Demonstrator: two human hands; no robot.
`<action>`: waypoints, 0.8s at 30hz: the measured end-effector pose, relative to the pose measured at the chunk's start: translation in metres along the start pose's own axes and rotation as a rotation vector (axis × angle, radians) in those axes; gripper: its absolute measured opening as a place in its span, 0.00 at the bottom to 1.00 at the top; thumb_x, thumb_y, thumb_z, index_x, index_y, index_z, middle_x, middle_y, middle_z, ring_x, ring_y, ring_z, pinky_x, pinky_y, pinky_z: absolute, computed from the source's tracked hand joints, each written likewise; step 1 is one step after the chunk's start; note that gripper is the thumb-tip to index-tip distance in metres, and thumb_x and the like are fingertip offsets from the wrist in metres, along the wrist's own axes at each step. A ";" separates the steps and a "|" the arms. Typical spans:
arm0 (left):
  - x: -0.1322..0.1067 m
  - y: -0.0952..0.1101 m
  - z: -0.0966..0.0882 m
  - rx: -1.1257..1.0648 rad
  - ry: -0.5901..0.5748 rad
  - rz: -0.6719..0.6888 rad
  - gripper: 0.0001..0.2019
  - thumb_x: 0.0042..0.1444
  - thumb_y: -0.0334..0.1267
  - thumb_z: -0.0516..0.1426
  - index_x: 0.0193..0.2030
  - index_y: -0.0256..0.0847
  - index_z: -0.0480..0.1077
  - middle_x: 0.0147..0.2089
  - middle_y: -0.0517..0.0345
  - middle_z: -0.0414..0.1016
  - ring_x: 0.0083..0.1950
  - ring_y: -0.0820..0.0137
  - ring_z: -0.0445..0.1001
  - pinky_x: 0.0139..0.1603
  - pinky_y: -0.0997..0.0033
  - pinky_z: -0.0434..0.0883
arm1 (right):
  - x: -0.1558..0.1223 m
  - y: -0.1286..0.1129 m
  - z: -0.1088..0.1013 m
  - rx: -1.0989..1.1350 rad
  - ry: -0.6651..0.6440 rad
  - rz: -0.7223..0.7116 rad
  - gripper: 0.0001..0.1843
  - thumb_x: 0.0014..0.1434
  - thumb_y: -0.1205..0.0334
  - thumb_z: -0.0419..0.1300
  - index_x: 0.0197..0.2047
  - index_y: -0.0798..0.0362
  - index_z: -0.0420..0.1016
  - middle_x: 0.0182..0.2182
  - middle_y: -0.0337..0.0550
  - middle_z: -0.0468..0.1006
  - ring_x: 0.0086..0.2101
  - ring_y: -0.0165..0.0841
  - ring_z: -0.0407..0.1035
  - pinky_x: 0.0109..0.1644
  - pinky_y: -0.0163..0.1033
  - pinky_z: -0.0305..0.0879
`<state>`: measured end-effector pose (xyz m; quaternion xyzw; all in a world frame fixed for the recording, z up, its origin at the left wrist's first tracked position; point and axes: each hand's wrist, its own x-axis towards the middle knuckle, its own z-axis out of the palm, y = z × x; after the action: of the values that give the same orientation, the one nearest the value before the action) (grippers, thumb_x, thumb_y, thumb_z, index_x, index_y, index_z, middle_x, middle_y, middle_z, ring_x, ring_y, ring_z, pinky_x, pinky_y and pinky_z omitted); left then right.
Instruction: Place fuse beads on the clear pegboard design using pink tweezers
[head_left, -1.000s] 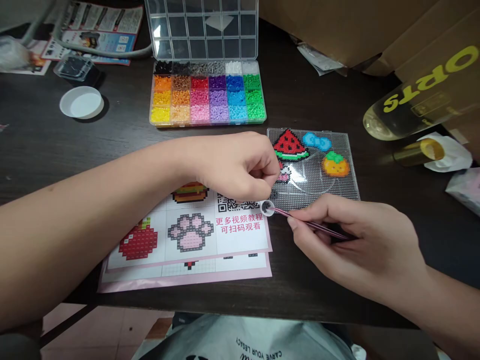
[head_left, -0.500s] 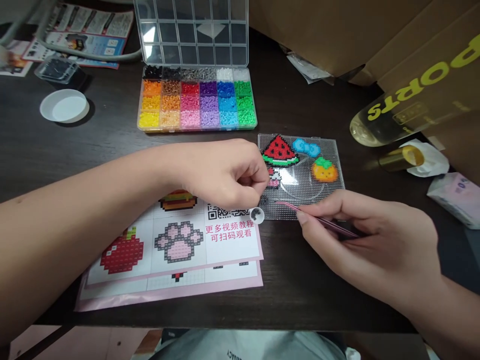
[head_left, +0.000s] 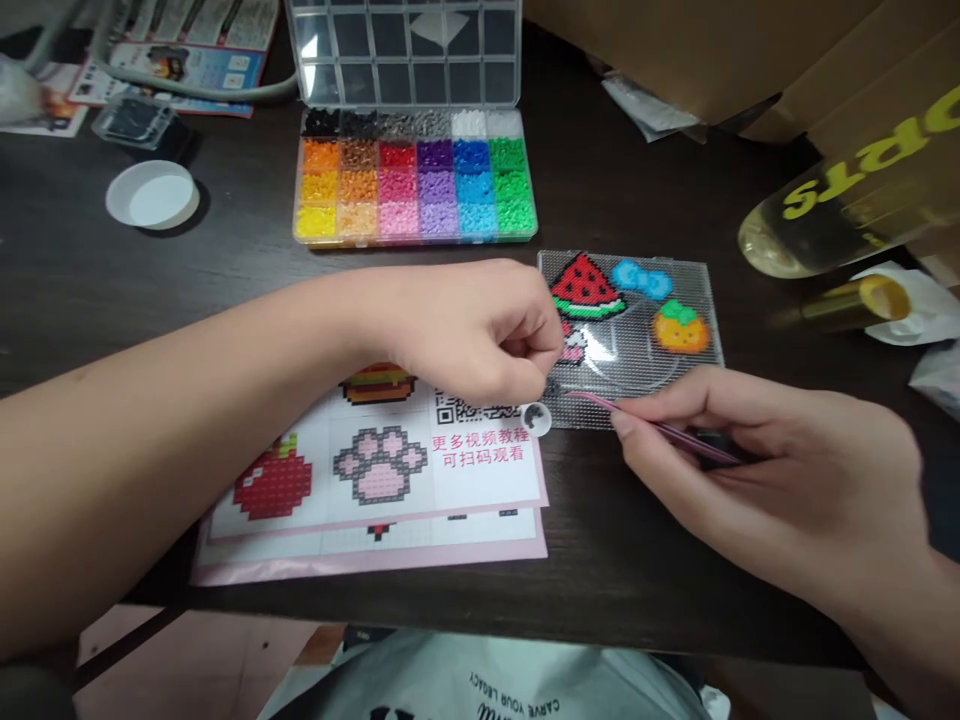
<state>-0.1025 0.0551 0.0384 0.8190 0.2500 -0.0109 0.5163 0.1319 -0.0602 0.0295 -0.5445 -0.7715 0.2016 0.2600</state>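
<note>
My right hand (head_left: 780, 470) pinches pink tweezers (head_left: 697, 442), their tips pointing left over the lower left part of a clear pegboard (head_left: 637, 375). On the board lie bead pieces: a red watermelon slice (head_left: 586, 287), a blue bow (head_left: 642, 280), an orange fruit (head_left: 680, 327) and a pink-and-white piece (head_left: 573, 345) partly behind my fingers. My left hand (head_left: 487, 325) is closed at the board's left edge; what its fingers hold, if anything, is hidden. Just below its thumb is a small white round cup (head_left: 536, 419) with black beads inside. Small dark beads show near the tweezer tips.
An open compartment box (head_left: 416, 190) of coloured beads stands behind. Pattern sheets (head_left: 480, 490) lie under my left arm. A white dish (head_left: 154, 195) and a small clear tub (head_left: 135, 120) are far left. A bottle (head_left: 832, 210) lies at right beside a gold cap (head_left: 855, 303).
The view has shifted, so the whole scene sits slightly right and higher. Both hands keep nearly the same place over the board, and the tweezers remain in my right hand.
</note>
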 end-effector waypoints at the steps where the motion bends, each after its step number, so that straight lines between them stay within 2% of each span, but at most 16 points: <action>1: 0.000 0.000 0.000 0.001 0.004 0.005 0.11 0.52 0.23 0.55 0.24 0.37 0.76 0.19 0.65 0.67 0.21 0.80 0.62 0.24 0.76 0.55 | -0.002 0.002 0.000 0.005 0.013 0.002 0.05 0.61 0.64 0.66 0.35 0.45 0.83 0.24 0.32 0.82 0.17 0.25 0.68 0.20 0.32 0.64; 5: 0.000 0.001 0.000 0.002 -0.002 0.015 0.11 0.52 0.23 0.56 0.23 0.37 0.74 0.20 0.63 0.67 0.22 0.78 0.62 0.25 0.74 0.56 | -0.006 0.008 0.000 -0.026 0.060 0.004 0.03 0.61 0.59 0.68 0.38 0.42 0.85 0.26 0.32 0.84 0.18 0.28 0.72 0.19 0.34 0.64; 11: 0.000 0.001 0.001 -0.007 0.000 0.038 0.12 0.52 0.23 0.55 0.21 0.38 0.72 0.19 0.62 0.67 0.22 0.77 0.61 0.25 0.72 0.56 | -0.008 0.010 0.000 -0.017 0.045 0.011 0.05 0.60 0.61 0.67 0.37 0.39 0.85 0.25 0.30 0.83 0.18 0.26 0.71 0.21 0.33 0.63; 18: 0.000 -0.002 0.002 -0.013 0.007 0.095 0.14 0.51 0.22 0.55 0.18 0.39 0.67 0.19 0.62 0.67 0.22 0.77 0.62 0.25 0.73 0.57 | -0.010 0.014 0.002 -0.119 0.047 0.082 0.08 0.61 0.49 0.65 0.37 0.39 0.86 0.27 0.33 0.84 0.21 0.31 0.75 0.20 0.37 0.63; 24: 0.001 -0.005 0.001 0.010 0.022 0.105 0.11 0.51 0.23 0.55 0.22 0.37 0.72 0.19 0.64 0.65 0.21 0.78 0.61 0.23 0.73 0.53 | -0.003 0.005 -0.001 -0.050 0.015 -0.004 0.03 0.60 0.63 0.67 0.34 0.45 0.83 0.22 0.30 0.81 0.18 0.25 0.69 0.21 0.31 0.64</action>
<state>-0.1036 0.0559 0.0338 0.8337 0.2123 0.0237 0.5092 0.1370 -0.0616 0.0272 -0.5509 -0.7753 0.1777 0.2526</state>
